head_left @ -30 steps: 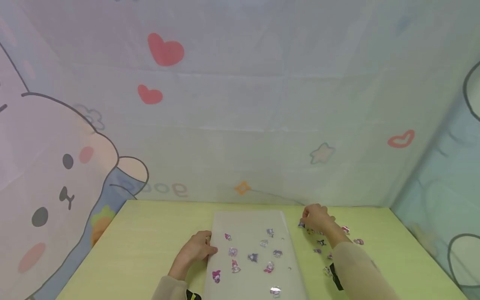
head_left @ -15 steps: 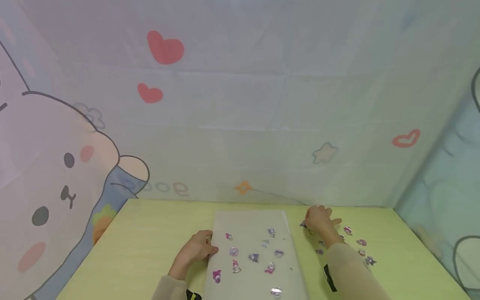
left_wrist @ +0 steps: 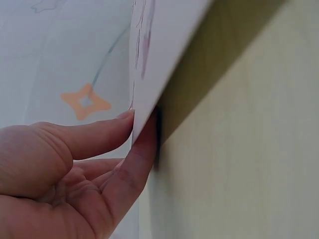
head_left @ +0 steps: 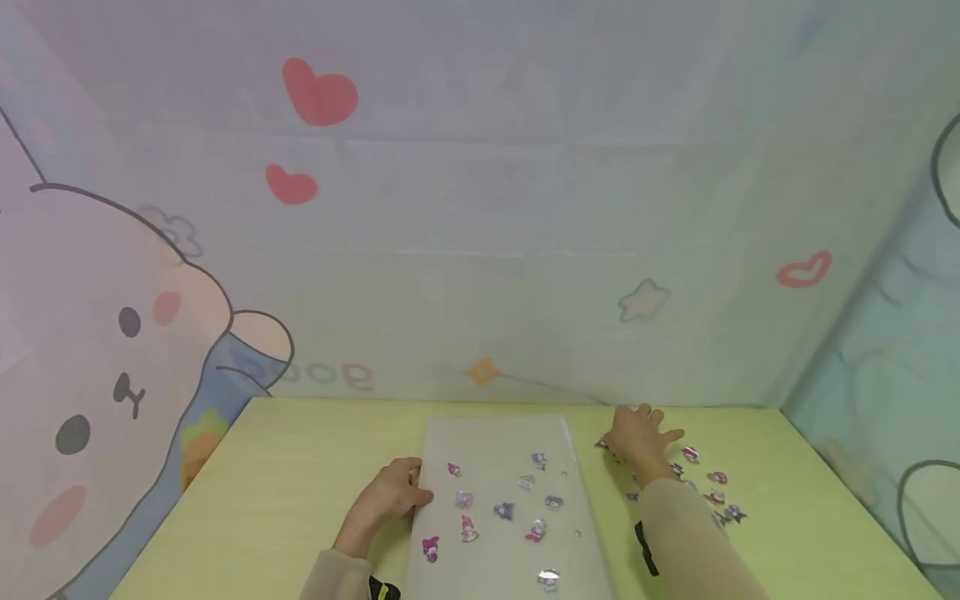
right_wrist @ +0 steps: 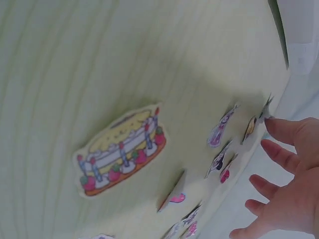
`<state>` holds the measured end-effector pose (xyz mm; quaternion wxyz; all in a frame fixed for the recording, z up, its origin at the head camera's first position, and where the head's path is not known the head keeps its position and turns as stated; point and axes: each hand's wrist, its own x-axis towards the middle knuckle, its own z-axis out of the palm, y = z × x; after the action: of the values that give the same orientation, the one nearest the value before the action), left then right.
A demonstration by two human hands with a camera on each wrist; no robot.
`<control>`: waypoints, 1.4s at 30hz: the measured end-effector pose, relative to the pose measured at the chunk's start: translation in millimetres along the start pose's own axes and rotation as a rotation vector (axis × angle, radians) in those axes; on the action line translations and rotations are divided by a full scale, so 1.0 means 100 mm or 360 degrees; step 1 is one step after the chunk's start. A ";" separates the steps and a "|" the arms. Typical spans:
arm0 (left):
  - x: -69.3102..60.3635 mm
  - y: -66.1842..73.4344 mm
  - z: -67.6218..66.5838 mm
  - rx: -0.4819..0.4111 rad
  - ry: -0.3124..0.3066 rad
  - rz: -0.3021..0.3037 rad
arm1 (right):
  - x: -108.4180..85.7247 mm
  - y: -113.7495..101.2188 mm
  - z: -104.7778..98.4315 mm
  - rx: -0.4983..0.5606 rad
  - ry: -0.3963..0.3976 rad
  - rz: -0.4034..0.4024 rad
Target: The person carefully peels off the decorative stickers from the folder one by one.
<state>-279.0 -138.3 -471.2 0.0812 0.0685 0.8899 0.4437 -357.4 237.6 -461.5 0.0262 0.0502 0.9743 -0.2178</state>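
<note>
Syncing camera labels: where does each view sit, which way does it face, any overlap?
Head: on the head, facing forward and down at white panel and loose stickers; shows left hand, right hand, sleeves.
Left wrist: on that wrist, facing panel's edge; shows thumb, fingers.
Right wrist: on that wrist, facing loose stickers; shows spread fingers.
Shared: head and left wrist both show orange backdrop star.

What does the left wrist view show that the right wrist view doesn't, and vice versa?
Left wrist only: the left hand pinching the edge of the board, and an orange four-pointed print on the backdrop.

Right wrist only: the right hand with fingers spread, a cake sticker with strawberries, and other stickers scattered nearby.

Both: the pale wood-grain tabletop. A white panel in the right wrist view's upper right corner may be the board; I can't confirm.
</note>
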 end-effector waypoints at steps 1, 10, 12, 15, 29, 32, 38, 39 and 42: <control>0.00 0.00 0.00 -0.0005 -0.0003 -0.0003 | 0.01 -0.02 0.01 -0.0005 0.0008 -0.0013; -0.02 -0.01 -0.02 -0.0030 -0.0024 0.0027 | 0.02 -0.47 0.15 -0.0004 0.0086 -0.0248; -0.01 -0.01 -0.01 -0.0036 -0.0027 0.0038 | -0.01 -0.60 0.18 0.0007 0.0098 -0.0302; -0.01 0.00 0.00 -0.0039 -0.0029 0.0039 | -0.07 -0.78 0.22 0.0020 0.0106 -0.0405; -0.03 0.02 -0.05 -0.0013 -0.0024 0.0035 | -0.28 -1.51 0.49 -0.0010 -0.0045 -0.0870; -0.02 0.02 -0.05 -0.0020 -0.0039 0.0039 | -0.33 -1.65 0.56 -0.0013 -0.0076 -0.0924; 0.01 0.00 -0.03 -0.0040 -0.0059 0.0036 | -0.42 -1.86 0.68 -0.0179 -0.0082 -0.0991; 0.01 0.00 -0.03 -0.0039 -0.0055 0.0034 | -0.43 -1.88 0.70 -0.0211 -0.0076 -0.0991; 0.02 -0.01 -0.02 -0.0038 -0.0049 0.0039 | -0.46 -1.91 0.77 -0.0288 -0.0037 -0.0987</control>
<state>-281.3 -140.6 -470.8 0.0903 0.0852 0.8822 0.4542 -330.7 29.4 -447.0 -0.0259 -0.2540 0.9583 -0.1284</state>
